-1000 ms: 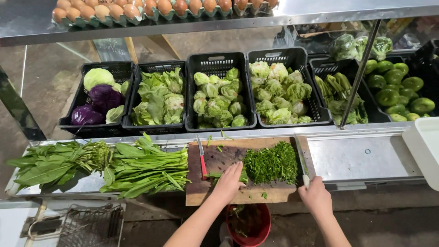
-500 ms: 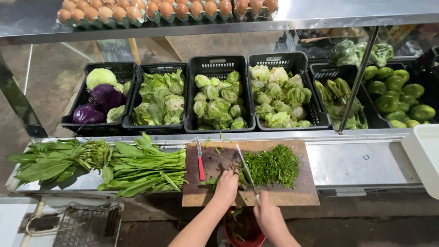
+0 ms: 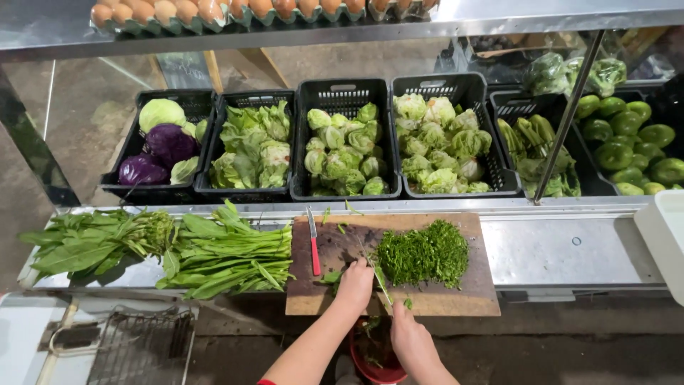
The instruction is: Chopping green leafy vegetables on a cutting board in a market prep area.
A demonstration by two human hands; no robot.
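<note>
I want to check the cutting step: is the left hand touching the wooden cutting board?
Touching. The head view shows the left hand resting flat on the cutting board, its fingers on the dark wet wood with no gap.

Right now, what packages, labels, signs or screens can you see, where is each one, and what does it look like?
Egg trays: top shelf, upper left, a row of brown eggs in moulded trays.
Black crates: a row behind the cutting board, rectangular slatted plastic, full of greens and cabbages.
Bagged greens: upper right, clear plastic bags.
White tub: right edge, rectangular.
No labels, signs or screens seen.

Egg carton (image 3: 214, 18) on top shelf, bagged greens (image 3: 570, 71) upper right
</note>
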